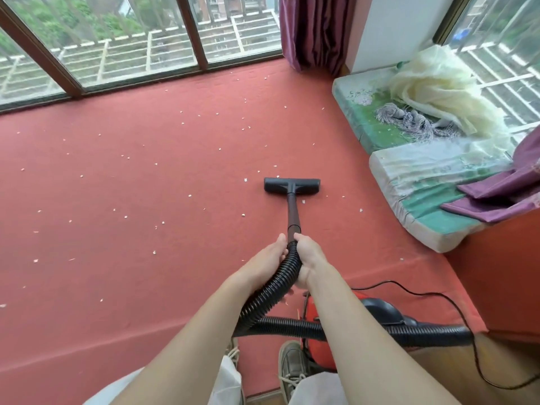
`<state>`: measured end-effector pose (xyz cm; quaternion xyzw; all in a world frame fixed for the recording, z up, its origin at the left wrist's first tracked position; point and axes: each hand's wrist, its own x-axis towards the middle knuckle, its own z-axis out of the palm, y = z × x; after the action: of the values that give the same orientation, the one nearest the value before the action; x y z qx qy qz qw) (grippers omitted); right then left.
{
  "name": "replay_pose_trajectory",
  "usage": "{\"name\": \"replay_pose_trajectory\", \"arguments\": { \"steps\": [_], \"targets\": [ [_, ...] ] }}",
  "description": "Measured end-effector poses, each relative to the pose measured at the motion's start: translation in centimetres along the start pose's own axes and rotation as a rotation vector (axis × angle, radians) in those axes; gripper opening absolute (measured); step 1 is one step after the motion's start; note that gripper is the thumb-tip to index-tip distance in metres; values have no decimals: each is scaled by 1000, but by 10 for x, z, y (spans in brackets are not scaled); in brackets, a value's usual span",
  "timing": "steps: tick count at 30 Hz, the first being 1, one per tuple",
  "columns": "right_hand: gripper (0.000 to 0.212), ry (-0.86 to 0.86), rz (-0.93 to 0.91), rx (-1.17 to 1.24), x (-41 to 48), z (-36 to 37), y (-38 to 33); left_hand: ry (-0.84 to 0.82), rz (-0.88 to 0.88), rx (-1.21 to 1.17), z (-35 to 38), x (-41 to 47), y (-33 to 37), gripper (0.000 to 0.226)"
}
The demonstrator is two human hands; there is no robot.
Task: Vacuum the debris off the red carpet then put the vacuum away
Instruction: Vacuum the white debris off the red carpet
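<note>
Now | left hand point(270, 255), right hand point(310, 257) curl fingers round hose point(277, 283) | wand point(293, 211) runs near-to-far, nozzle point(292, 185) beyond | debris point(245, 180) mostly far-left

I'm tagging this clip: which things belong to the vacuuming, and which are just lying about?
Job: red carpet, debris, nozzle, hose, vacuum body, cord, left hand, right hand.
Lying about: green cushions, cream fabric, purple curtain, fringed cloth.

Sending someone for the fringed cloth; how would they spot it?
Look right of the red carpet, to the far green flowered cushion. The fringed cloth lies on it beside the cream netting; it alone is grey-lilac with tassels.
</note>
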<state>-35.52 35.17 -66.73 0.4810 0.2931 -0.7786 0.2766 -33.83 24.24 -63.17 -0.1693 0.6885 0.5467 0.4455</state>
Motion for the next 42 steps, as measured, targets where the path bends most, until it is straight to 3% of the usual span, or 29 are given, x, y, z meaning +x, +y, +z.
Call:
{"name": "replay_pose_trajectory", "arguments": {
  "steps": [4,9,12,14,18,26,31,34,42],
  "targets": [
    [28,64,-55,-56,14,18,-3,-103,-64,181,-20,-45,-6,85],
    [14,169,-209,-370,39,56,-33,-55,25,154,-39,-24,7,50],
    [19,279,-251,-690,56,68,-37,-78,37,280,-46,-22,2,35],
    [19,294,-230,-763,60,67,-40,-82,85,409,-53,-23,2,24],
    [18,352,-234,-739,47,40,-54,-15,242,748,-61,-20,6,17],
    [29,549,-230,-499,16,-34,-41,98,429,1026,-39,-25,-1,14],
    [10,316,-152,-465,-3,-28,-23,253,610,993,-46,-29,-12,19],
    [19,207,-66,-422,-6,-34,-25,285,723,990,-37,-33,-8,22],
    [13,380,-177,-219,-25,-64,-32,305,881,1072,-19,-35,1,13]
  ]
}}
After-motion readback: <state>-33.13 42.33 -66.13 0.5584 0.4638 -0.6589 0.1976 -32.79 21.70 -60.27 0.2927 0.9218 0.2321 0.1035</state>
